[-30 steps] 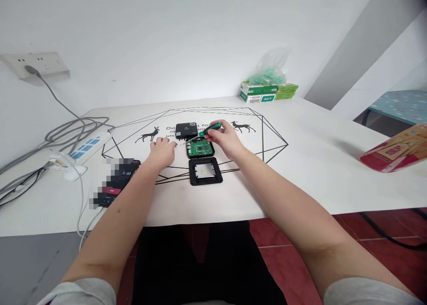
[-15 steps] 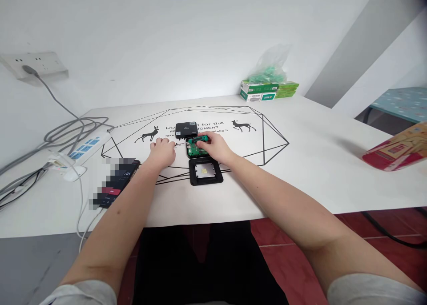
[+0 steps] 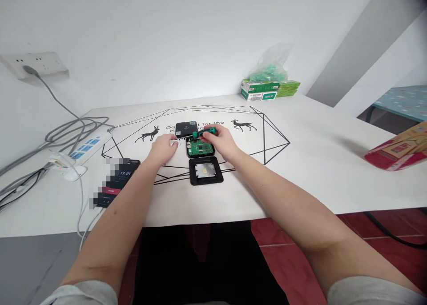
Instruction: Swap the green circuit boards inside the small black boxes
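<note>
My right hand (image 3: 222, 140) is closed around the black and green handle of a screwdriver (image 3: 207, 131), held almost level with its thin shaft pointing left. The shaft's tip reaches the fingertips of my left hand (image 3: 164, 147), whose thumb and forefinger look apart; anything small between them is too fine to see. Below the screwdriver lies an opened black case with a green circuit board (image 3: 200, 148). Nearer to me is a black square cover (image 3: 206, 180) with a metal plate in its middle. Behind the board rests a flat black box (image 3: 186, 128) with small labels.
A lit phone (image 3: 122, 180) lies by my left forearm. Left of it are a white power strip (image 3: 88, 147) and grey cables (image 3: 70, 127). Green boxes (image 3: 260, 88) topped by a plastic bag stand at the back; a red and tan package (image 3: 396, 149) is on the right.
The screwdriver has been raised away from the circuit board, uncovering more of it. My right hand has moved slightly up and right; my left hand has shifted slightly, its fingers more extended.
</note>
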`<action>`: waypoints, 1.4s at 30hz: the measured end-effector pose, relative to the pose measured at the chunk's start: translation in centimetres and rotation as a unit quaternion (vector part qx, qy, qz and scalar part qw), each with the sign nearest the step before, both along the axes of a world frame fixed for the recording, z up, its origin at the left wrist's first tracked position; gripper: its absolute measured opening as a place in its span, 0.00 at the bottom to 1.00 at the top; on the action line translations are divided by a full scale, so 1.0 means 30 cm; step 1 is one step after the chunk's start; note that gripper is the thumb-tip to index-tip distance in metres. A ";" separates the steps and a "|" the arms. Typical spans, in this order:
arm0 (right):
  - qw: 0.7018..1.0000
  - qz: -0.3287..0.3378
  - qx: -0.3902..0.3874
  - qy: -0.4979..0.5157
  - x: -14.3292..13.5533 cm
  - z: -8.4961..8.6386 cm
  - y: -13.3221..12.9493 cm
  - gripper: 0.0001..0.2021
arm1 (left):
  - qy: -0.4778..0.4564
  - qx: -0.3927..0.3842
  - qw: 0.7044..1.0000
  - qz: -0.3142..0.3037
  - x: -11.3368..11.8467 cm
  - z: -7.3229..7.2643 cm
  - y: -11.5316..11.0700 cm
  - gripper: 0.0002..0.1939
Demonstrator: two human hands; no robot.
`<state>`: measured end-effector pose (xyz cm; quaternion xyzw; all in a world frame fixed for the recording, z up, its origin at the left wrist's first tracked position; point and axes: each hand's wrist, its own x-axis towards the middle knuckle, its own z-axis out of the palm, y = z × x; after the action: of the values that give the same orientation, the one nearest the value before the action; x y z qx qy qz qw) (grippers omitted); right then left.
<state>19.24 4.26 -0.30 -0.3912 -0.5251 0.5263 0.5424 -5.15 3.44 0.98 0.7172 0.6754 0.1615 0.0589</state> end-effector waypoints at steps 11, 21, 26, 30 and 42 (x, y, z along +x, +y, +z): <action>0.998 -0.043 -0.008 0.053 0.042 0.060 0.004 0.15 | -0.158 -0.008 0.987 -0.008 0.022 0.032 -0.025 0.07; 0.999 -0.033 0.021 0.016 0.048 0.051 0.007 0.20 | -0.129 0.000 0.990 -0.064 0.035 0.025 -0.035 0.08; 0.994 -0.024 0.103 -0.016 0.059 0.033 0.017 0.27 | -0.112 -0.007 0.989 -0.100 0.054 0.010 -0.043 0.10; 0.983 -0.006 0.183 -0.030 0.046 0.039 -0.019 0.28 | -0.080 -0.054 0.982 -0.162 0.085 0.016 -0.071 0.10; 0.919 0.008 0.338 -0.202 -0.038 0.074 -0.127 0.29 | -0.108 -0.150 0.941 -0.282 0.111 0.044 -0.111 0.06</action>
<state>18.10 0.44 1.93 -0.2781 -0.7733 0.2319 0.5205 -1.82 0.11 2.30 0.8396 0.4510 0.1119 0.2813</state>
